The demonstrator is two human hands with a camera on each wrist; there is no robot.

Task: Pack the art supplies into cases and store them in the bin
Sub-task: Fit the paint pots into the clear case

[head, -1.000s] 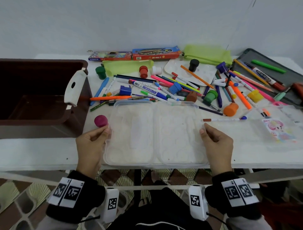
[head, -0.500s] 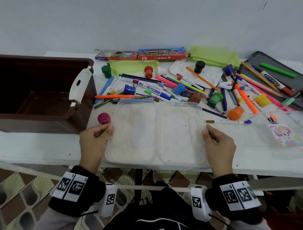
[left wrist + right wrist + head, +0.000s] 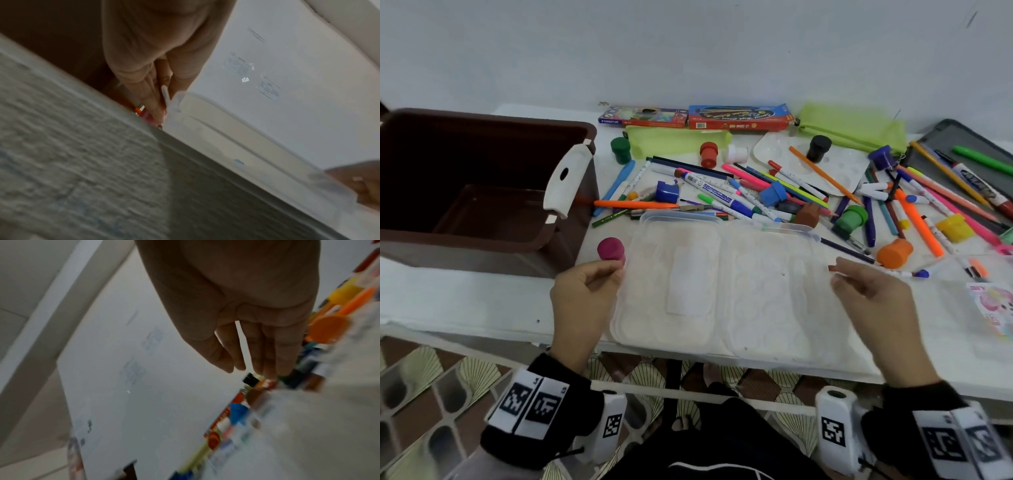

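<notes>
A clear plastic case (image 3: 722, 291) lies spread flat at the table's front edge, with nothing in it. My left hand (image 3: 599, 277) is at its left rim; in the left wrist view the thumb and fingers (image 3: 156, 97) pinch the clear edge (image 3: 174, 104). My right hand (image 3: 839, 274) hovers at the case's right rim, and in the right wrist view its fingers (image 3: 267, 356) hang loose and hold nothing I can see. Behind the case lies a heap of markers and pencils (image 3: 756, 192). The brown bin (image 3: 482, 192) stands at the left, open.
A pink paint pot (image 3: 611, 250) stands just beyond my left hand. An orange pot (image 3: 893, 251) and a pen sit near my right hand. Two green pouches (image 3: 678, 140), crayon boxes (image 3: 736, 118) and a grey case (image 3: 962, 144) line the back and right.
My right hand has lifted a little off the case's right rim and its fingers have loosened. The left hand stays on the left rim. The head view has shifted slightly.
</notes>
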